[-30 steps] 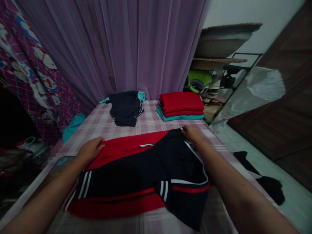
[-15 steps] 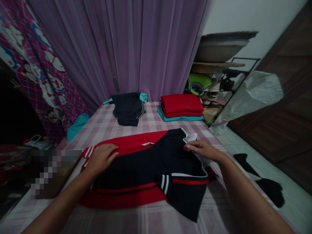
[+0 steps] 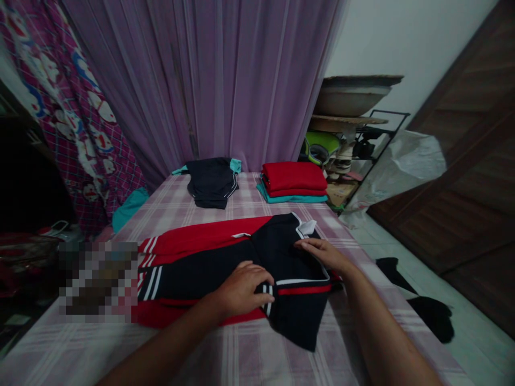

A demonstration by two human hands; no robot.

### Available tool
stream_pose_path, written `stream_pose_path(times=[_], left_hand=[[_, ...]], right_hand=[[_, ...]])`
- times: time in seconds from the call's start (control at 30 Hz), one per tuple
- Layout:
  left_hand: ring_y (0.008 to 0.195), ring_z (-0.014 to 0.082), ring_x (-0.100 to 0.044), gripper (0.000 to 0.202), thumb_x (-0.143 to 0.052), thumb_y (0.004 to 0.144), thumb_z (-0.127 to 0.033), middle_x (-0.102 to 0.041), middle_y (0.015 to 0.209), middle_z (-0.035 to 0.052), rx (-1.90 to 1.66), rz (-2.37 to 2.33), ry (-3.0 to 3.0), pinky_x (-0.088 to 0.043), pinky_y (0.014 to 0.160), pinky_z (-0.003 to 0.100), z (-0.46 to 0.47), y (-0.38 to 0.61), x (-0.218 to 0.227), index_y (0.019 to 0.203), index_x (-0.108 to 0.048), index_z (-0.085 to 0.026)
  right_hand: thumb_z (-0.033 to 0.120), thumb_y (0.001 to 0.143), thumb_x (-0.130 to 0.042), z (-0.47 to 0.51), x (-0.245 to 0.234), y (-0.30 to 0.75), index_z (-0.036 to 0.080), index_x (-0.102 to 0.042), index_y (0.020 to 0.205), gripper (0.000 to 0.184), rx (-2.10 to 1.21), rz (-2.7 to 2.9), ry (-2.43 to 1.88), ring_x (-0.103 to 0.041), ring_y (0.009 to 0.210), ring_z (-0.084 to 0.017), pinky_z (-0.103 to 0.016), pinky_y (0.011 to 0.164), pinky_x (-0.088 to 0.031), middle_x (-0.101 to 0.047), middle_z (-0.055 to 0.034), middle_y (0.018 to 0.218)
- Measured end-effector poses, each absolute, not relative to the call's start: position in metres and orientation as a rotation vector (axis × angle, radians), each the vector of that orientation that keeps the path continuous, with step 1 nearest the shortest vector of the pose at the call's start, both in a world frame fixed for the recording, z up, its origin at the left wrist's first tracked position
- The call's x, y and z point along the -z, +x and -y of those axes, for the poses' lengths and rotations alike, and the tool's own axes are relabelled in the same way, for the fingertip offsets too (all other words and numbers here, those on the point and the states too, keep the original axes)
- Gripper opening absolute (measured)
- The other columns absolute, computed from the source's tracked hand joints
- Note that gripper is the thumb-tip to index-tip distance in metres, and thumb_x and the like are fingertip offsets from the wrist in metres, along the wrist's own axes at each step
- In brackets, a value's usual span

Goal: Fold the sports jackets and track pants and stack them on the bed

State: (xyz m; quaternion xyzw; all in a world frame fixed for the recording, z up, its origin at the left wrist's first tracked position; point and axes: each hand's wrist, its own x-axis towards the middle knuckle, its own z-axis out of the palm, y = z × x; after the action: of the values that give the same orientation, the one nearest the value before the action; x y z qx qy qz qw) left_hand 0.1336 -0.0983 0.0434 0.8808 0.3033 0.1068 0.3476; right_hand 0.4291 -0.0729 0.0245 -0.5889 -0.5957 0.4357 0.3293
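Observation:
A navy and red jacket (image 3: 205, 268) with white-striped cuffs lies front and centre, its long sleeves stretched to the left. My left hand (image 3: 247, 287) is over the navy sleeve beside a striped cuff (image 3: 268, 297), thumb and fingers apart and nothing visibly gripped. At the white-edged opening of the jacket rests my right hand (image 3: 324, 253), fingers stretched over the navy cloth near a white flap (image 3: 306, 228). Its thumb is partly hidden.
Beneath everything is a plaid bedsheet (image 3: 241, 359). Farther back lie a dark folded garment with teal ends (image 3: 211, 182) and a stack of red and teal clothes (image 3: 295, 179). A rack (image 3: 386, 134) stands right; black cloth (image 3: 432, 319) lies on the floor.
My left hand has moved right, from the red sleeve on the left to near the cuff in the middle. My right hand stays by the opening. The view has shifted slightly.

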Motion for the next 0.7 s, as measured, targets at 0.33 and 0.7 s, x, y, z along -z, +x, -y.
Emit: stream_pose_path(times=[0.33,0.7], left_hand=[[0.076,0.0137,-0.050,0.031,-0.051,0.083,-0.052,-0.054,0.083,-0.0015,-0.522,-1.092,1.988,-0.043,0.069,0.026,0.075,0.050,-0.111,0.091,-0.054,-0.022],[0.068,0.0146,-0.046,0.049,-0.062,0.064,-0.067,-0.053,0.076,0.0001,-0.419,-1.250,1.835,-0.042,0.061,0.026,0.084,-0.017,-0.153,0.084,-0.059,-0.022]], right_hand=[[0.033,0.084,-0.049,0.077,-0.019,0.440,0.023,-0.070,0.115,0.039,-0.965,1.889,-1.541,-0.061,0.115,-0.023,-0.039,0.103,-0.046,-0.069,-0.0058,0.121],[0.026,0.086,-0.056,0.064,-0.045,0.412,0.026,-0.074,0.092,0.019,-0.400,2.499,-1.734,-0.062,0.110,-0.026,-0.048,0.110,-0.028,-0.074,-0.0062,0.104]])
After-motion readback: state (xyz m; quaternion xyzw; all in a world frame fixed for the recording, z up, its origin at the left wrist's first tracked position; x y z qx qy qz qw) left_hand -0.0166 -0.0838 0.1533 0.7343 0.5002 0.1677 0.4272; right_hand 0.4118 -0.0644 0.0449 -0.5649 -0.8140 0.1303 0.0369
